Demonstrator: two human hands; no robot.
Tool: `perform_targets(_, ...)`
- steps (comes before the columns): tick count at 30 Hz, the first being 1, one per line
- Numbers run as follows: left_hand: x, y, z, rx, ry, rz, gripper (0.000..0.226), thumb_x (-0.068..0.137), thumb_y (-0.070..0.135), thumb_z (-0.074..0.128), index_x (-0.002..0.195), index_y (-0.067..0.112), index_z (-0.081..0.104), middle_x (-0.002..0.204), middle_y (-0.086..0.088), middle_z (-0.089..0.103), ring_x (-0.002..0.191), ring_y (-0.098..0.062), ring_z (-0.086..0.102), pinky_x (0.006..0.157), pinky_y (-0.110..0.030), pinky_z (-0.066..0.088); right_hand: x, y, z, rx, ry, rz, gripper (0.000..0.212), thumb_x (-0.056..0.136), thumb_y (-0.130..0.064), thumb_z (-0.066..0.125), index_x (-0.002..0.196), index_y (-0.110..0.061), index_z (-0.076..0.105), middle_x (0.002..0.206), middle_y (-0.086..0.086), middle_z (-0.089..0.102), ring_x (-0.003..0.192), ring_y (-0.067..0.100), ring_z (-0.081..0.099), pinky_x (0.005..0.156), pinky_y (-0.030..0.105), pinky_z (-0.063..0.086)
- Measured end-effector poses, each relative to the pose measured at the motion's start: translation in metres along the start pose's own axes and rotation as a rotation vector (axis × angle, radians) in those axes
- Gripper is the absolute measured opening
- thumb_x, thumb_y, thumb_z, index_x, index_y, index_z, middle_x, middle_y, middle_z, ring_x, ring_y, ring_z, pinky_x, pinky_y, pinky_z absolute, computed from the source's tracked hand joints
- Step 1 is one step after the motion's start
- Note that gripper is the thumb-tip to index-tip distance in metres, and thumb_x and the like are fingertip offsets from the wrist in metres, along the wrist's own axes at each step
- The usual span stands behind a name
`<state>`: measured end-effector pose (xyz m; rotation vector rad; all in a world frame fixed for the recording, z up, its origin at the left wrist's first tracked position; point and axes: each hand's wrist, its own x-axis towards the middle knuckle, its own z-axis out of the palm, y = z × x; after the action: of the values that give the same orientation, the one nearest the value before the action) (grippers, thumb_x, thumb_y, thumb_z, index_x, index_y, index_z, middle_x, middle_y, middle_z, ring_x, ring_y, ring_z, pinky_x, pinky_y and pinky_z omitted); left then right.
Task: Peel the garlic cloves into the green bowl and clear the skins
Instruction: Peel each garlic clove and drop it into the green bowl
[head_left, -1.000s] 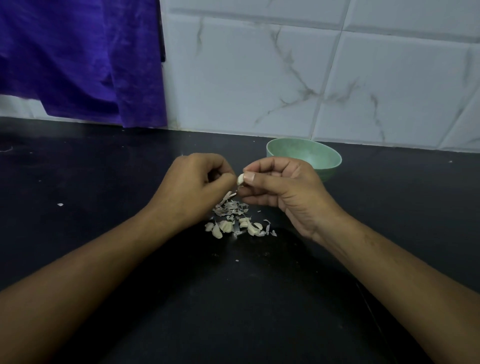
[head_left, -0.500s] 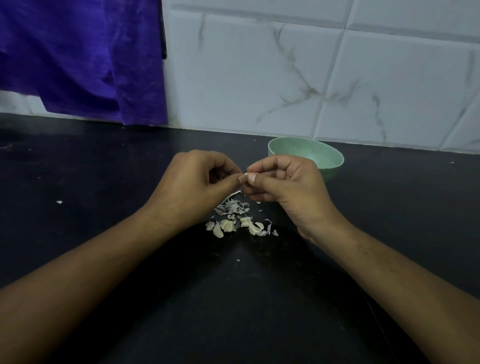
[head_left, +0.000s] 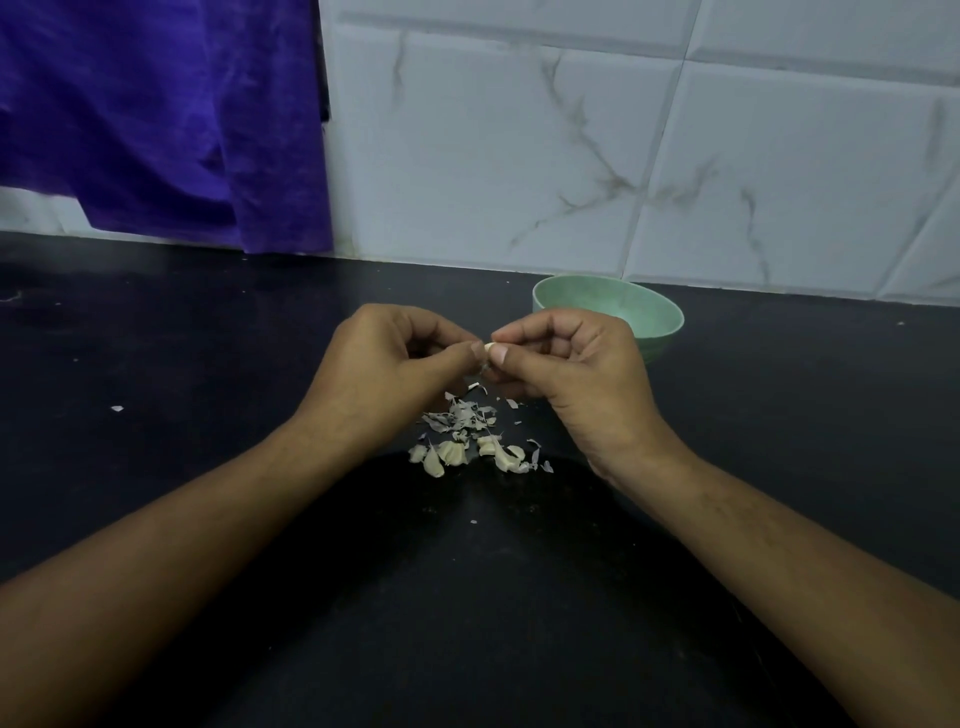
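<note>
Your left hand (head_left: 387, 371) and right hand (head_left: 569, 366) together pinch one garlic clove (head_left: 489, 346) above a pile of skins (head_left: 460, 418) and unpeeled cloves (head_left: 452, 454) on the black counter (head_left: 208, 338), the green bowl (head_left: 644, 312) just behind.

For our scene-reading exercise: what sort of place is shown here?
Probably a home kitchen: a black countertop, white marble-patterned wall tiles behind it, and a round pale green bowl near loose garlic cloves.

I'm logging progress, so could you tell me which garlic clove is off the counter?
The garlic clove pinched between left hand and right hand; the other cloves lie on the counter beside the skins.
</note>
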<state>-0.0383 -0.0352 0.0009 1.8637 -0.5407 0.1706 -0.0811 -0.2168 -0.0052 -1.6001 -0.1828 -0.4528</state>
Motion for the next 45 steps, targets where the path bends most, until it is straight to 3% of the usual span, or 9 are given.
perform_targets(10, -0.0001, 0.0029, 0.0041, -0.228, -0.018, -0.107, 0.011, 0.092, 0.008, 0.076, 0.082, 0.005, 0.079, 0.079, -0.017, 0.076, 0.069, -0.016, 0.071, 0.064, -0.031, 0.06, 0.0008, 0.0009, 0.001, 0.024, -0.021, -0.023, 0.013, 0.084, 0.008, 0.077, 0.095, 0.003, 0.072, 0.085, 0.024, 0.075, 0.077, 0.026, 0.073, 0.08, 0.041, 0.063)
perform_targets(16, -0.0003, 0.0024, 0.0044, -0.216, 0.005, -0.091, 0.014, 0.09, 0.007, 0.076, 0.078, 0.012, 0.08, 0.079, -0.016, 0.077, 0.07, -0.016, 0.072, 0.065, -0.032, 0.061, 0.0019, 0.0018, 0.0018, 0.025, -0.023, -0.026, 0.012, 0.086, 0.006, 0.077, 0.096, 0.002, 0.072, 0.087, 0.025, 0.074, 0.078, 0.031, 0.073, 0.081, 0.046, 0.062)
perform_targets(22, -0.0006, 0.0011, 0.0028, -0.124, -0.022, -0.039, 0.006, 0.088, 0.02, 0.082, 0.089, 0.014, 0.083, 0.077, -0.009, 0.078, 0.072, -0.019, 0.074, 0.073, -0.041, 0.064, 0.0021, 0.0014, -0.002, 0.027, -0.042, -0.002, 0.011, 0.088, 0.008, 0.073, 0.097, 0.001, 0.07, 0.082, 0.021, 0.075, 0.074, 0.027, 0.073, 0.077, 0.041, 0.063)
perform_targets(25, -0.0005, 0.0021, 0.0028, -0.127, -0.009, -0.053, 0.004, 0.088, 0.015, 0.082, 0.085, 0.013, 0.082, 0.075, -0.01, 0.078, 0.071, -0.021, 0.074, 0.074, -0.044, 0.064, 0.0021, 0.0005, -0.0017, -0.002, -0.049, -0.009, 0.011, 0.088, 0.006, 0.075, 0.097, 0.003, 0.07, 0.082, 0.023, 0.074, 0.073, 0.028, 0.073, 0.076, 0.04, 0.063)
perform_targets(31, -0.0011, 0.0023, 0.0054, -0.198, 0.024, -0.061, 0.015, 0.088, 0.007, 0.078, 0.079, 0.017, 0.082, 0.077, -0.013, 0.078, 0.071, -0.02, 0.073, 0.07, -0.037, 0.062, 0.0011, -0.0012, 0.0007, 0.042, -0.023, 0.007, 0.011, 0.087, 0.005, 0.077, 0.094, 0.0, 0.072, 0.083, 0.026, 0.074, 0.074, 0.029, 0.073, 0.081, 0.048, 0.063)
perform_targets(35, -0.002, 0.0048, 0.0046, -0.276, -0.018, -0.076, 0.005, 0.089, 0.014, 0.08, 0.093, 0.01, 0.082, 0.085, -0.015, 0.079, 0.077, -0.019, 0.074, 0.07, -0.036, 0.062, 0.0014, -0.0029, -0.0012, 0.075, -0.028, 0.009, 0.01, 0.088, 0.007, 0.074, 0.096, 0.001, 0.07, 0.085, 0.025, 0.074, 0.077, 0.028, 0.073, 0.082, 0.051, 0.064)
perform_targets(40, -0.0009, 0.0032, 0.0034, -0.28, -0.006, -0.049, 0.007, 0.088, 0.012, 0.081, 0.094, 0.011, 0.08, 0.085, -0.016, 0.078, 0.077, -0.024, 0.073, 0.077, -0.047, 0.061, 0.0003, -0.0024, -0.0018, 0.134, -0.069, 0.02, 0.015, 0.087, 0.006, 0.075, 0.1, 0.001, 0.07, 0.092, 0.023, 0.075, 0.085, 0.027, 0.074, 0.086, 0.05, 0.063)
perform_targets(42, -0.0013, 0.0033, 0.0031, -0.279, -0.009, -0.025, 0.007, 0.087, 0.01, 0.081, 0.094, 0.012, 0.081, 0.084, -0.014, 0.079, 0.078, -0.024, 0.074, 0.078, -0.048, 0.061, 0.0003, -0.0027, -0.002, 0.168, -0.069, 0.052, 0.015, 0.087, 0.006, 0.075, 0.1, 0.001, 0.069, 0.091, 0.021, 0.075, 0.084, 0.027, 0.074, 0.083, 0.045, 0.064)
perform_targets(45, -0.0019, 0.0039, 0.0031, -0.278, -0.012, 0.012, 0.01, 0.087, 0.007, 0.081, 0.09, 0.017, 0.082, 0.084, -0.013, 0.079, 0.081, -0.029, 0.077, 0.078, -0.049, 0.061, 0.001, -0.0041, -0.003, 0.173, -0.057, 0.081, 0.012, 0.088, 0.005, 0.073, 0.099, 0.001, 0.068, 0.09, 0.022, 0.074, 0.084, 0.03, 0.072, 0.083, 0.048, 0.063)
